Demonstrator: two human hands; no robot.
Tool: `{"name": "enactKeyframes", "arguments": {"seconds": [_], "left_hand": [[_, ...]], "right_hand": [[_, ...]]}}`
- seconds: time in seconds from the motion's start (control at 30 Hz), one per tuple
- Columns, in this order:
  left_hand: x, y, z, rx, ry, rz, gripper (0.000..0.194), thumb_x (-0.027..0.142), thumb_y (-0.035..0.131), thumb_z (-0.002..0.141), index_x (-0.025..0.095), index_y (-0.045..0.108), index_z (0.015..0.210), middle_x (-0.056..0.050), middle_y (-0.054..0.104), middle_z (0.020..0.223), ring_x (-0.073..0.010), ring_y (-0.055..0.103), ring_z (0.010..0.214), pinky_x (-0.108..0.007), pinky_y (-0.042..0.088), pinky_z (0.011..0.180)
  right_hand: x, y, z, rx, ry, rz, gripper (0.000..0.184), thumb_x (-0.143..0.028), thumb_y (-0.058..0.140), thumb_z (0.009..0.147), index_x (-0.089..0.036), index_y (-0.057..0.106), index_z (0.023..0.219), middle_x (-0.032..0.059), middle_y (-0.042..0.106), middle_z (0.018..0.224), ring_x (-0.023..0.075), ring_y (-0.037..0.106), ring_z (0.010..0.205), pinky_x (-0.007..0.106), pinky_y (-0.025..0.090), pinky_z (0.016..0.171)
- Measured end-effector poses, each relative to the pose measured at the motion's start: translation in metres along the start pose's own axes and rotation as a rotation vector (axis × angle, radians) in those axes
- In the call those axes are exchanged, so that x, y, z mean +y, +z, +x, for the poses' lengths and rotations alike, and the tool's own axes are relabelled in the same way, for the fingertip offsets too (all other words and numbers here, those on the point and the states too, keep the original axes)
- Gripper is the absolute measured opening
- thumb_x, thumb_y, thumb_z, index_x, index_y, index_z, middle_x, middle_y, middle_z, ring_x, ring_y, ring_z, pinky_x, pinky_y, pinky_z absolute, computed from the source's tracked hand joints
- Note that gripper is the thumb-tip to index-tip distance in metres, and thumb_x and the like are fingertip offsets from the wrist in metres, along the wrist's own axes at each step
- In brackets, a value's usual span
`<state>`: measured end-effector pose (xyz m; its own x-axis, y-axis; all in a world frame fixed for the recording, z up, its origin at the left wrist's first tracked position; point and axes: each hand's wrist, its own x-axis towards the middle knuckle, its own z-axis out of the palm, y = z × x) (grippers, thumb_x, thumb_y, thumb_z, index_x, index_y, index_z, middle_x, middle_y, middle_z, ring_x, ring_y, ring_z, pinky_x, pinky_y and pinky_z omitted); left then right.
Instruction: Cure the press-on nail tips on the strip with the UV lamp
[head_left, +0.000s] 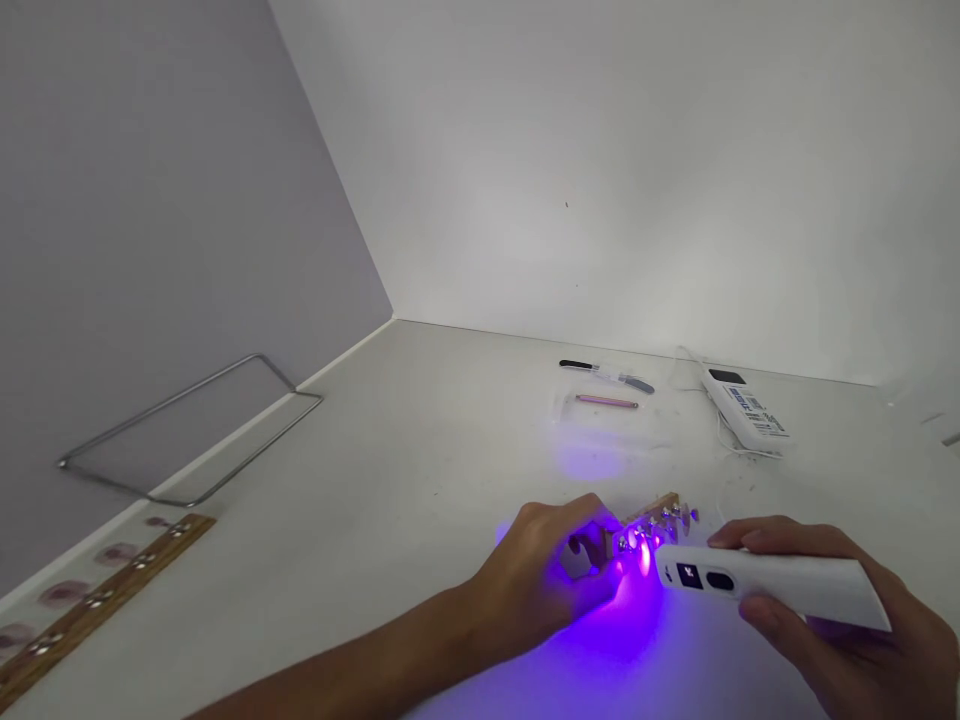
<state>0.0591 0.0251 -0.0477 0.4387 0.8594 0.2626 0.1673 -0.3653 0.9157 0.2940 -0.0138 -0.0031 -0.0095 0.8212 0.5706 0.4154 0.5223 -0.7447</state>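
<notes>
My right hand [847, 600] is wrapped round a white handheld UV nail lamp [795, 582] with a small lit display and a dark button. Violet light from its tip falls on the table and on the nail tips [645, 555] close by. These false nails sit in a row on metal studs along a short wooden nail stand [660, 503]. My left hand [540, 560] grips the near end of that stand between thumb and fingers; part of the end is hidden by them. The lamp's tip is beside the nails, and I cannot tell if it touches them.
At the left edge a longer wooden strip [112, 595] bears several pinkish false nails. Behind it a bent metal wire frame [255, 460] leans by the wall. Farther back are a black-handled tool [577, 364], a pink stick [606, 401] and a white device with a cable [750, 415].
</notes>
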Motion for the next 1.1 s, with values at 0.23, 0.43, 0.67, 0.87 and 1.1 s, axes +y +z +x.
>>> {"name": "enactKeyframes", "arguments": {"seconds": [0.23, 0.43, 0.67, 0.87, 1.1], "left_hand": [[0.003, -0.004, 0.007, 0.052, -0.108, -0.114, 0.006, 0.019, 0.062, 0.083, 0.018, 0.062, 0.089, 0.004, 0.057, 0.067, -0.0102, 0.050, 0.058, -0.021, 0.042, 0.053], [0.001, -0.003, 0.006, 0.059, -0.113, -0.124, 0.008, 0.018, 0.062, 0.083, 0.018, 0.064, 0.091, 0.005, 0.057, 0.068, -0.0094, 0.049, 0.058, -0.020, 0.040, 0.052], [0.006, -0.004, 0.006, 0.018, -0.154, -0.137, 0.005, 0.016, 0.065, 0.086, 0.017, 0.066, 0.090, 0.005, 0.057, 0.069, -0.0083, 0.045, 0.057, -0.019, 0.038, 0.051], [0.006, -0.004, 0.007, 0.006, -0.164, -0.170, 0.005, 0.018, 0.065, 0.085, 0.017, 0.066, 0.090, 0.005, 0.056, 0.069, -0.0077, 0.043, 0.055, -0.018, 0.035, 0.049], [0.008, -0.004, 0.007, 0.001, -0.194, -0.157, 0.007, 0.021, 0.066, 0.085, 0.016, 0.068, 0.090, 0.004, 0.058, 0.070, -0.0084, 0.045, 0.056, -0.019, 0.037, 0.050]], "right_hand": [[0.007, -0.011, 0.000, -0.029, -0.134, -0.036, 0.023, -0.035, 0.084, 0.083, -0.028, 0.074, 0.102, 0.0067, 0.075, 0.090, 0.0255, 0.073, 0.078, 0.034, 0.065, 0.059], [0.001, -0.003, -0.002, 0.049, -0.076, -0.087, 0.019, -0.041, 0.079, 0.087, -0.034, 0.073, 0.103, 0.0010, 0.072, 0.078, 0.0207, 0.067, 0.059, 0.031, 0.056, 0.044], [-0.002, 0.000, -0.002, 0.046, -0.075, -0.182, 0.017, -0.050, 0.077, 0.087, -0.035, 0.073, 0.094, -0.0022, 0.077, 0.073, 0.0190, 0.070, 0.050, 0.030, 0.060, 0.045], [0.002, -0.005, -0.005, 0.042, -0.126, -0.340, 0.020, -0.052, 0.075, 0.088, -0.032, 0.074, 0.094, -0.0010, 0.080, 0.073, 0.0207, 0.074, 0.053, 0.031, 0.064, 0.052], [0.003, -0.006, -0.002, 0.016, -0.196, -0.373, 0.007, -0.039, 0.068, 0.095, -0.032, 0.070, 0.096, -0.0053, 0.079, 0.071, 0.0147, 0.070, 0.050, 0.024, 0.061, 0.048]]}}
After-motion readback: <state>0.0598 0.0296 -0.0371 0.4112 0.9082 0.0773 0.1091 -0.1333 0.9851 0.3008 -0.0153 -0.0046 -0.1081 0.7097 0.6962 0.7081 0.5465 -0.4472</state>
